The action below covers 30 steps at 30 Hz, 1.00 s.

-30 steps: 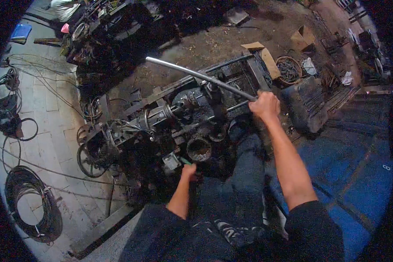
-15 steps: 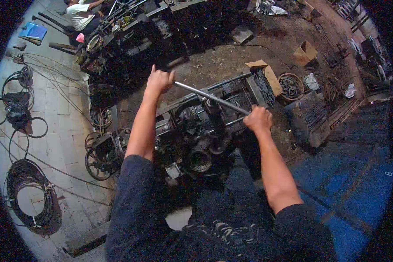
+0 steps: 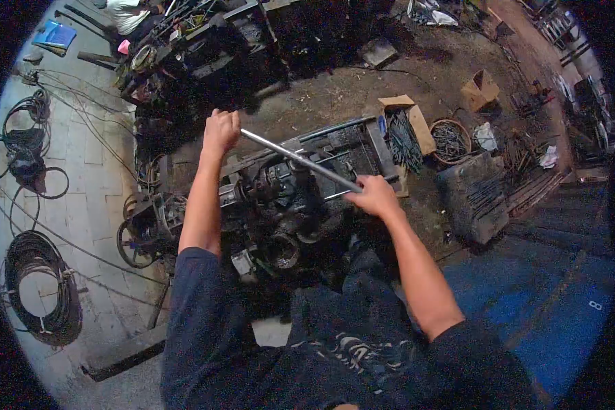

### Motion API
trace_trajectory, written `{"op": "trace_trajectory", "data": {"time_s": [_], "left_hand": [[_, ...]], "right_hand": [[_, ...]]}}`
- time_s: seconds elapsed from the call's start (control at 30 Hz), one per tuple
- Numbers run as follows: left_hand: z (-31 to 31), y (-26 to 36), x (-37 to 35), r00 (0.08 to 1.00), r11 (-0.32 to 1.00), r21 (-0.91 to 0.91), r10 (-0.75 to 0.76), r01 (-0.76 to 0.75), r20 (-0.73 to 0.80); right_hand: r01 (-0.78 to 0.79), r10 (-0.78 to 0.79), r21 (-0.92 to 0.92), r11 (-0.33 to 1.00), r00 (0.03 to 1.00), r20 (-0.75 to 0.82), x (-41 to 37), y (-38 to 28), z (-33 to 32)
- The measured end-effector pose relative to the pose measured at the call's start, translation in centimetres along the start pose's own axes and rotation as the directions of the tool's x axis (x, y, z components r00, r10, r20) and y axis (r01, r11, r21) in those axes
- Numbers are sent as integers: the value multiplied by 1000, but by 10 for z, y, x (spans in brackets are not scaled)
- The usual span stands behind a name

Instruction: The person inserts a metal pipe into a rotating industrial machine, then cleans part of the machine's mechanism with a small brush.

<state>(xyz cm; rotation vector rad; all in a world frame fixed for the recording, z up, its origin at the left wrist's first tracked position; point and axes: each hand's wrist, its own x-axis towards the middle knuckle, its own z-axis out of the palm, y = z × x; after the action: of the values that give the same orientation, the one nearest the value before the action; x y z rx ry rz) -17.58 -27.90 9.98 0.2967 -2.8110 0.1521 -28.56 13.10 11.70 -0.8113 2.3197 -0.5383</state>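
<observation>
A long, shiny metal rod (image 3: 297, 158) slants across the view above a dark, greasy machine (image 3: 270, 181). At its upper left end my left hand (image 3: 221, 130) is closed around it. My right hand (image 3: 376, 195) grips the lower right end, fingers wrapped over it. Below the rod, the machine shows rails, a round opening (image 3: 283, 251) and a handwheel (image 3: 131, 242) at its left end. Parts of the machine under the rod and my arms are hidden.
A cardboard box (image 3: 420, 130) of thin metal pieces and a round basket (image 3: 451, 140) stand right of the machine. Coiled cable (image 3: 72, 301) lies on the left floor tiles. A person in a white shirt (image 3: 126, 15) is at the top left, beside another machine (image 3: 219, 55).
Both hands and the rod have shifted left in view, my right hand also a little lower. The rod now slopes more steeply. The camera view has moved slightly too.
</observation>
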Motion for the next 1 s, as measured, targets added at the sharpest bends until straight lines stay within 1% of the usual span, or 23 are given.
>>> {"op": "trace_trajectory", "data": {"time_s": [0.03,0.07,0.13,0.17,0.2,0.23,0.27,0.3,0.37,0.43,0.47,0.53,0.6,0.67,0.7,0.77,0.8,0.83,0.87,0.9,0.93,0.97,1.0], "left_hand": [[19,-10,-5,1000,999,47,-27,28,-17],[19,-3,-5,1000,999,46,-29,29,-8],[5,11,-3,986,987,5,-161,161,-48],[3,19,-2,966,966,23,-258,258,-5],[-2,27,-4,967,966,24,-256,256,6],[-5,31,-4,980,976,94,-197,197,-3],[-5,31,0,991,977,164,-135,135,-12],[4,24,-1,977,967,181,-198,181,80],[12,17,-6,969,967,149,-225,209,102],[11,23,-5,946,953,56,-302,298,120],[16,20,-7,946,955,61,-297,292,127],[24,12,-9,951,955,157,-274,252,140],[15,15,-11,963,968,134,-232,213,141],[7,22,-6,973,975,113,-205,193,102],[3,26,-3,974,973,117,-209,199,84],[-5,39,-11,960,964,18,-263,266,-96],[-9,44,-15,960,964,17,-263,266,-92],[-14,48,-19,950,954,-10,-299,299,-90],[-17,49,-27,936,941,-35,-339,337,-91],[-17,46,-36,934,937,-77,-348,342,-83],[-20,35,-46,962,963,-64,-267,263,-61],[-34,37,-57,947,945,-107,-315,308,-63],[-48,43,-66,929,924,-152,-364,352,-66]], "right_hand": [[-14,-26,343,939,993,112,8,24,3],[-72,-85,641,765,974,211,18,59,14],[-200,87,817,541,979,183,35,134,52],[-282,262,469,837,959,109,19,123,41],[-381,382,25,924,924,-33,-4,109,34],[-427,427,26,904,904,-15,-13,117,44],[-417,417,25,909,905,-88,-14,129,66],[-441,438,-6,897,892,-116,-13,139,84],[-468,461,-36,883,878,-127,-13,152,109],[-433,348,-125,893,837,-421,-11,159,128],[-436,354,-118,892,838,-415,-5,168,135],[-461,458,-85,883,887,-50,13,192,135],[-395,403,99,913,912,-73,-13,203,126],[-287,327,247,926,935,-139,-72,258,165],[-310,339,248,918,937,-86,-105,289,183],[-344,359,249,905,933,-17,-125,302,202],[-383,415,505,774,908,53,-119,301,206],[-400,445,711,578,885,136,-111,300,208],[-400,440,705,586,887,138,-100,300,208],[-317,413,654,687,911,7,-88,297,209],[-229,362,585,778,925,-120,-78,293,215],[-166,312,630,759,941,-129,-79,310,236],[-136,256,592,795,959,-125,-92,305,237]]}}
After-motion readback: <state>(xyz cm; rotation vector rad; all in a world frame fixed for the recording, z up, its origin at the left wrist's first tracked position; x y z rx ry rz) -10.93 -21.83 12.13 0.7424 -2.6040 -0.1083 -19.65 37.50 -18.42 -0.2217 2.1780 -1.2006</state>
